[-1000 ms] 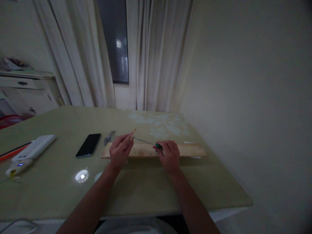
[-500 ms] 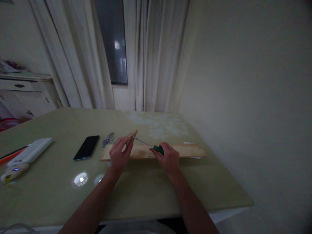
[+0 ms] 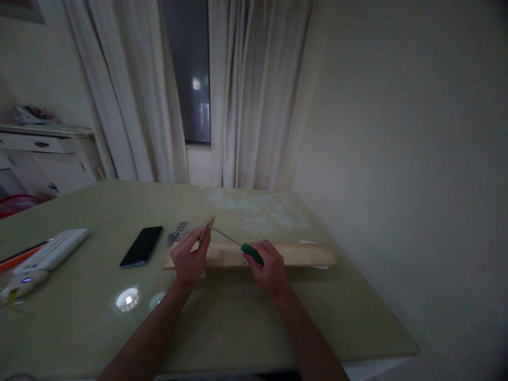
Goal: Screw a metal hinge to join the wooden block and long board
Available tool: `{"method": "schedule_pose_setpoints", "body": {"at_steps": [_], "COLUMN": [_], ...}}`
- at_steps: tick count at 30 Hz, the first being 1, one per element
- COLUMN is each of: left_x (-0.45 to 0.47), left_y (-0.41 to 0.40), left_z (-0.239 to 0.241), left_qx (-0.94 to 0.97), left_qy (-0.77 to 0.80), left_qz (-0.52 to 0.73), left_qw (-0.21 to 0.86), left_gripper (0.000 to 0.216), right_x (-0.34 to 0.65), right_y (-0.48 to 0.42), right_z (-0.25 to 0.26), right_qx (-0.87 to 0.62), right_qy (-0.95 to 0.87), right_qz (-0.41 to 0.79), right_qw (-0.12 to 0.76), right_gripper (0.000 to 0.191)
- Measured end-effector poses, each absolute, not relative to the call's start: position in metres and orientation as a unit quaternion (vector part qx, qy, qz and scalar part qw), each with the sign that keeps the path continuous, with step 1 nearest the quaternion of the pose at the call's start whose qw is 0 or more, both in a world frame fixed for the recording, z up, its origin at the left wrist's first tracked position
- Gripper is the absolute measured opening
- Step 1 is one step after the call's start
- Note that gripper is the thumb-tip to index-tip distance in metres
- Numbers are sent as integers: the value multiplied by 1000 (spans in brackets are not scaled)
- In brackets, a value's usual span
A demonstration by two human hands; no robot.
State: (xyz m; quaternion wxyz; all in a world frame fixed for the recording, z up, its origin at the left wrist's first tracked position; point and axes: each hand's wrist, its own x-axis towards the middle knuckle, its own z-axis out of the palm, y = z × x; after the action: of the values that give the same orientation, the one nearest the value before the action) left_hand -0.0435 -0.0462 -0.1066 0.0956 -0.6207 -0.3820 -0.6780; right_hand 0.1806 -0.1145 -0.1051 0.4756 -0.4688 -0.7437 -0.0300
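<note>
Between the fingers and thumb of my left hand (image 3: pixel 190 258) a small thin piece of wood (image 3: pixel 209 220) is held up at a slant. My right hand (image 3: pixel 270 264) grips the green handle of a screwdriver (image 3: pixel 253 253). Its metal shaft runs up and left, and the tip meets the small wood piece; whether a screw sits there is too small to tell. Beneath both hands a long pale wooden board (image 3: pixel 301 255) lies across the table, with a small dark hole near its front edge.
Small metal hardware (image 3: pixel 177 233) lies behind the board's left end, beside a black phone (image 3: pixel 142 246). At the far left are a white long device (image 3: pixel 51 256) and an orange object (image 3: pixel 24 255). White paper (image 3: pixel 319 267) sticks out under the board. A wall bounds the table (image 3: pixel 246 328) on the right.
Both hands have shifted slightly left, with the small wood piece and the screwdriver. More of the green handle shows now. The view has tilted up a little.
</note>
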Motion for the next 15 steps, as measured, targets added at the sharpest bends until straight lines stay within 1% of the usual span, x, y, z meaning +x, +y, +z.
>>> {"method": "schedule_pose_setpoints", "body": {"at_steps": [4,8,11,15], "left_x": [-42,-40,-40,-40], "left_y": [-48,-49,-47,-45], "left_z": [-107,-106,-106,-107], "left_qx": [-631,-633,-632,-627], "left_qy": [-364,-350,-348,-363], "left_qz": [-677,-682,-682,-678], "left_qw": [102,109,121,125], "left_gripper": [16,20,19,20], "right_x": [184,185,183,181], "right_y": [-111,-109,-111,-115], "right_z": [-112,-117,-115,-107], "right_qx": [-474,-468,-458,-445], "right_qy": [-712,-716,-729,-746], "right_qz": [-98,-87,-67,-46], "right_qw": [509,510,504,494], "right_gripper": [16,17,22,20]}}
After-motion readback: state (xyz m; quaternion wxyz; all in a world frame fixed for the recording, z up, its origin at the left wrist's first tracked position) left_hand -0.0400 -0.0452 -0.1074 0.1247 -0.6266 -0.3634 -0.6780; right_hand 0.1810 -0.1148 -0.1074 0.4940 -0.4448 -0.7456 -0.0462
